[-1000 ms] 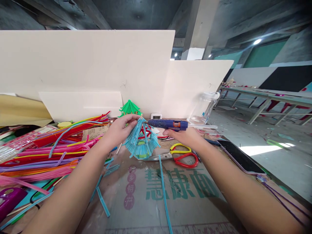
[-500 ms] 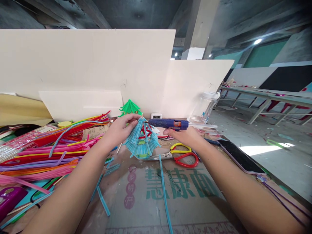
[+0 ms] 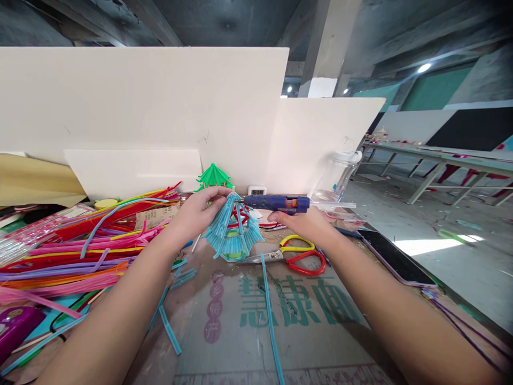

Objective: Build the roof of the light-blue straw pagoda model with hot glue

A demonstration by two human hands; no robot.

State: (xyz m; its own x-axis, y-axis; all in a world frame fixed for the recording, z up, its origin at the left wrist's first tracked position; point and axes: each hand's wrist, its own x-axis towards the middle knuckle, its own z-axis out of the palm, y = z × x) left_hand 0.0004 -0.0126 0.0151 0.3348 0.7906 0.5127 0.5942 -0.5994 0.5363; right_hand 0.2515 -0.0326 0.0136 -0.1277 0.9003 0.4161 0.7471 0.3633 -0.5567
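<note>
My left hand (image 3: 197,213) pinches the top of a small blue straw umbrella model (image 3: 233,230) standing on the table. My right hand (image 3: 306,224) grips a blue hot glue gun (image 3: 277,203), whose nozzle points left and touches the top of the model, beside my left fingertips. A clear glue stick sticks out of the gun's back end to the right. A green straw umbrella (image 3: 213,176) stands behind, against the white board.
A heap of coloured straws (image 3: 80,240) covers the table's left side. Red-and-yellow scissors (image 3: 296,255) lie right of the model, with loose blue straw pieces (image 3: 269,305) on the cardboard. A clear jar (image 3: 335,176) and a dark phone (image 3: 395,259) sit at the right.
The glue gun and my right hand have risen very slightly; otherwise both hands and the model stay in place.
</note>
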